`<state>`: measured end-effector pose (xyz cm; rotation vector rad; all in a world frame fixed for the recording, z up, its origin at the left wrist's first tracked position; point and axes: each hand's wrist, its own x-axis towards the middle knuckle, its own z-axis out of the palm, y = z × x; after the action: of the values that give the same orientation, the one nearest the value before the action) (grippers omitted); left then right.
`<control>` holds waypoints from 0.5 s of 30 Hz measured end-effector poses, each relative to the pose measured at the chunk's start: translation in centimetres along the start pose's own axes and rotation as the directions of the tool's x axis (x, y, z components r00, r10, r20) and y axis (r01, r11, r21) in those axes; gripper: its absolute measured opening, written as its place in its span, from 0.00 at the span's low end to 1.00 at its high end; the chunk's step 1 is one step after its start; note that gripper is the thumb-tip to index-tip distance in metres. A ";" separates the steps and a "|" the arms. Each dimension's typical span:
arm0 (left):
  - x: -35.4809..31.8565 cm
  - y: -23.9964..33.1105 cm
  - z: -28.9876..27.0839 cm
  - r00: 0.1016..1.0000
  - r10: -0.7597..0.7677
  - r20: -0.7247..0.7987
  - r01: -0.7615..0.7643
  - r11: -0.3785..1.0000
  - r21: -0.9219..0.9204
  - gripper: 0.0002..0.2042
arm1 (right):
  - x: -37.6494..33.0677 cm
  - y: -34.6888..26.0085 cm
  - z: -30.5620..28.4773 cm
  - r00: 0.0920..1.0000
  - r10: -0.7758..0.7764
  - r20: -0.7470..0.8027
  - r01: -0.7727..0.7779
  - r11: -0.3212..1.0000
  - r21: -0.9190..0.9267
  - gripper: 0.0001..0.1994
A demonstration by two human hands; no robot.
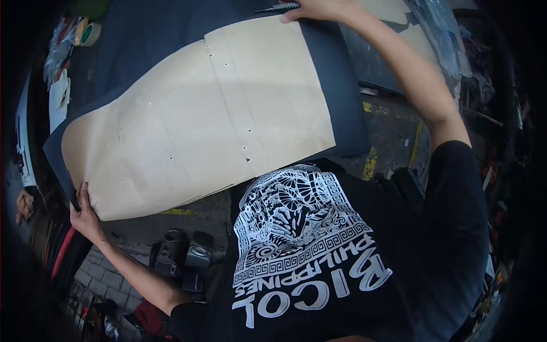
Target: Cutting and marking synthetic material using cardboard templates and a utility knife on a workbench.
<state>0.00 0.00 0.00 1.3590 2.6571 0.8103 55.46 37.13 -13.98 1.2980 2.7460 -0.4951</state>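
Nearest, left hand [86,221] has its grip closed on the near left corner of the tan template [199,119], thumb on top, fingers partly hidden; likely to steady that end. Template lies slantwise across the front of the person, over a dark sheet [346,97] that shows past its left and right ends, probably so the edges stay readable. Small holes and faint lines on its face. Farther, right hand [325,8] at the far edge, thumb on the template, grip narrow around a slim tool [283,6], seemingly doing both jobs. Far left, tape roll [90,35], well apart.
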 end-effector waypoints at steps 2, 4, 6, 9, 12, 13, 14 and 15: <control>-0.7 1.2 1.3 1.000 -0.002 0.020 0.001 0.999 0.040 0.19 | -0.1 1.8 -0.1 0.995 -0.101 0.001 0.101 0.995 -0.016 0.25; -3.2 1.6 5.0 1.000 -0.016 0.013 0.016 0.999 0.032 0.20 | -0.3 4.9 0.1 0.987 -0.160 0.003 0.160 0.985 -0.057 0.22; -2.6 1.8 4.8 0.999 -0.022 0.034 0.020 0.998 0.054 0.20 | 0.0 5.1 -1.2 0.984 -0.163 0.071 0.172 0.973 -0.155 0.21; -2.5 2.8 4.9 0.999 -0.019 0.046 0.014 0.995 0.098 0.20 | -0.8 5.5 -1.8 0.979 -0.187 0.086 0.201 0.957 -0.210 0.20; -2.4 4.4 4.5 0.998 -0.017 0.053 0.008 0.986 0.166 0.20 | -0.6 9.8 0.2 0.968 -0.244 0.059 0.251 0.941 -0.226 0.19; -1.9 4.8 4.5 0.999 0.001 0.044 -0.008 0.990 0.143 0.21 | 3.4 11.6 3.0 0.947 -0.319 0.036 0.321 0.942 -0.103 0.19; -1.7 4.7 4.5 0.999 0.009 0.036 -0.013 0.992 0.126 0.21 | 7.7 11.4 6.1 0.918 -0.397 0.008 0.397 0.918 0.024 0.19; -1.3 5.0 4.7 0.999 0.025 0.029 -0.028 0.994 0.101 0.21 | 8.8 14.8 8.8 0.888 -0.459 -0.036 0.459 0.877 0.141 0.19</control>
<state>5.79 3.35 -1.92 1.4198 2.6987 0.6619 60.43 49.63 -27.86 0.6426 3.0669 -0.7348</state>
